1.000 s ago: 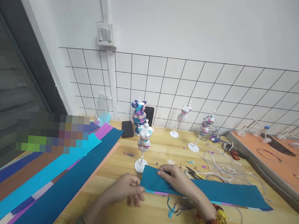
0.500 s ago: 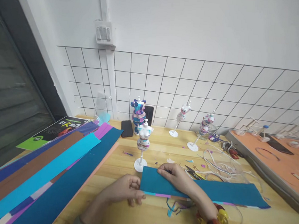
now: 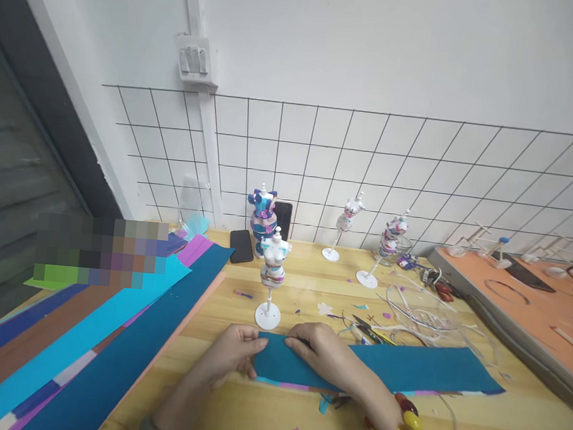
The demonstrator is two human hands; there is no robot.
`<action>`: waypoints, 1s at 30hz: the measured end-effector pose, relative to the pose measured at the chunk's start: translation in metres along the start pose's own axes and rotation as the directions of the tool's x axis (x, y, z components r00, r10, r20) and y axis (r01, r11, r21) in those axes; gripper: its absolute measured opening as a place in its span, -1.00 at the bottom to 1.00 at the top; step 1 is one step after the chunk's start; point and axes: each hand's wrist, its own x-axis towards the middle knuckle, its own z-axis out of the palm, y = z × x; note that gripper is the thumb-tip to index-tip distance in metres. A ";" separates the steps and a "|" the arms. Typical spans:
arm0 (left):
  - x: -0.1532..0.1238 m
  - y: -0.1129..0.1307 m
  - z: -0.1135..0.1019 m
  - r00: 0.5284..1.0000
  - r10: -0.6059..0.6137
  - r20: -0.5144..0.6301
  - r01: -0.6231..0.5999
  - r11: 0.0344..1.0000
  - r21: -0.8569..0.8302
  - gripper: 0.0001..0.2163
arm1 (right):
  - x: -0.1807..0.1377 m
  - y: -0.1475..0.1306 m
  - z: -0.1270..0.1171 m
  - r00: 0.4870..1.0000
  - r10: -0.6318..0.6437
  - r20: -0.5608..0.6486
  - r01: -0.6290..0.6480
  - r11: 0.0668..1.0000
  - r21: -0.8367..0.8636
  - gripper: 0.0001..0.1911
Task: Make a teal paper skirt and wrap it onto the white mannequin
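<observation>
Gridded wall (image 3: 331,159) is met by the far edge of a wooden tabletop (image 3: 228,417), with coloured strips (image 3: 90,333) laid along the left edge and three mannequins (image 3: 350,214) stood toward the far edge. Toward the near edge a teal strip (image 3: 398,367) is laid, its left end pinched between thumb and fingers of the nearly closed left hand (image 3: 236,350), its far side touched by the half-curled right hand (image 3: 325,351), whose grip cannot be told. One white mannequin (image 3: 275,255) is stood just beyond the left hand; scissors (image 3: 371,331) are laid just beyond the strip.
</observation>
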 end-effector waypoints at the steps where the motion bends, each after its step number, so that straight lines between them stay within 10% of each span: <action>1: 0.000 0.000 0.000 1.000 0.000 -0.007 0.000 1.000 -0.014 -0.63 | 0.000 0.000 0.000 1.000 0.001 0.001 -0.001 1.000 -0.005 -0.66; 15: 0.010 0.002 -0.004 0.968 0.155 -0.198 -0.156 0.988 0.011 -0.62 | -0.005 0.006 -0.023 0.997 0.070 -0.034 -0.071 0.997 -0.030 -0.63; 30: 0.013 0.002 -0.022 0.894 0.251 -0.370 -0.208 0.966 0.152 -0.66 | -0.021 0.020 -0.047 0.971 0.156 0.183 -0.140 0.986 -0.094 -0.86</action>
